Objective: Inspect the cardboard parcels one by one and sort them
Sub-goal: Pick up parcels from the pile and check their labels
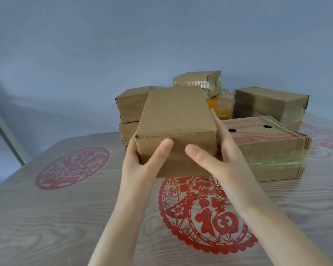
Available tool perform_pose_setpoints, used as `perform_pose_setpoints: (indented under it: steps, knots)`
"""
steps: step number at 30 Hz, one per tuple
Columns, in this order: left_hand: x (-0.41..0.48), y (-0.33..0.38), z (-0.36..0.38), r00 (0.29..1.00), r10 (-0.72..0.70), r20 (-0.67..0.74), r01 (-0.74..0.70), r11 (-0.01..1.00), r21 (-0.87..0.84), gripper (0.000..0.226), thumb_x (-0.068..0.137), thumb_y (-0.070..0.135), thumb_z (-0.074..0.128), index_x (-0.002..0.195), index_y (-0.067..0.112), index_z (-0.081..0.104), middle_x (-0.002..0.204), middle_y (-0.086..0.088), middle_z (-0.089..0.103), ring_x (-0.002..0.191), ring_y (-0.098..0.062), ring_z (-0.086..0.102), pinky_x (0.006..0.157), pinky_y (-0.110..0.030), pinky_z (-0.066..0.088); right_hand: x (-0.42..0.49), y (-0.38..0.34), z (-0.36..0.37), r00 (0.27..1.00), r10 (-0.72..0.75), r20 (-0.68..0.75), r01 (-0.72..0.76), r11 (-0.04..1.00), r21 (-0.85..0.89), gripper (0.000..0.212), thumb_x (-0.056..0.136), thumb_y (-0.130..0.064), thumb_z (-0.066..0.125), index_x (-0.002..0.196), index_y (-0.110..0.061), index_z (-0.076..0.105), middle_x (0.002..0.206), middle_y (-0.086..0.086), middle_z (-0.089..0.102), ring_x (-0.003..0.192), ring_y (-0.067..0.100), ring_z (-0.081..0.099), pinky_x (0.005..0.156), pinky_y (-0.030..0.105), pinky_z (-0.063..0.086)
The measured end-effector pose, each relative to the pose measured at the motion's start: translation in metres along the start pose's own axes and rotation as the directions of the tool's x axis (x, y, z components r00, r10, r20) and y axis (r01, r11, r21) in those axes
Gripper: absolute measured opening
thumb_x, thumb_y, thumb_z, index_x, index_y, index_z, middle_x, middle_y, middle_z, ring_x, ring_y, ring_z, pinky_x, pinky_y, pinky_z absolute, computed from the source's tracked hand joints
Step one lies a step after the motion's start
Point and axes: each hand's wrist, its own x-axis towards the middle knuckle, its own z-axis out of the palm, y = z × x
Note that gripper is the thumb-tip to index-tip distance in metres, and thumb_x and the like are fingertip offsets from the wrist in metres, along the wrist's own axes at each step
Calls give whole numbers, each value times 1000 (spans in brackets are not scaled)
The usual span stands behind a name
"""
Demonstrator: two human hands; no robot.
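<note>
Two bare hands held one plain cardboard parcel [176,120] above the near middle of the table [46,217], its long top face tipped up toward the camera and its short end facing the person. The left hand [142,160] gripped the parcel's lower left corner, with the thumb [162,150] pressed flat on the near end and the other fingers hidden beneath or behind the cardboard. The right hand [219,156] clasped the right side, with its thumb [198,153] on the near end and its fingers [219,123] stretched straight along the right wall. Whether the parcel's bottom edge touched the tabletop could not be told, since the hands covered it. Just behind it on the left, two plain brown boxes [131,104] stood stacked one on the other. Behind it in the middle, a taped box [197,81] sat on top of a box with yellow tape [220,104]. Farther right, a long box [271,104] lay against the wall side of the table. Just beside the right hand lay a flat carton with red print and two round holes [261,146], wrapped with clear tape at its near end. The table bore a pale wood-grain cover with red paper-cut medallions [206,214], one directly below the held parcel. A blue-grey wall [123,45] rose behind everything.
</note>
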Motion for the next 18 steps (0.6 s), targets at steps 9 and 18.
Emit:
perform_pose_setpoints:
  steps: [9, 18]
  knots:
    - [1, -1, 1, 998, -15, -55, 17, 1000, 22, 94, 60, 50, 91, 140, 22, 53, 120, 5, 72, 102, -3, 70, 71, -10, 54, 0, 0, 0, 996, 12, -91, -16, 999, -45, 87, 73, -55, 69, 151, -40, 33, 136, -22, 57, 113, -12, 56, 96, 8, 46]
    - [2, -3, 1, 998, -23, -66, 22, 1000, -13, 76, 61, 51, 78, 130, 23, 60, 110, 9, 75, 98, -2, 71, 71, -10, 53, 0, 0, -2, 996, -10, -86, 7, 999, -35, 82, 74, -48, 65, 150, -37, 37, 135, -20, 59, 116, -9, 57, 97, 11, 47]
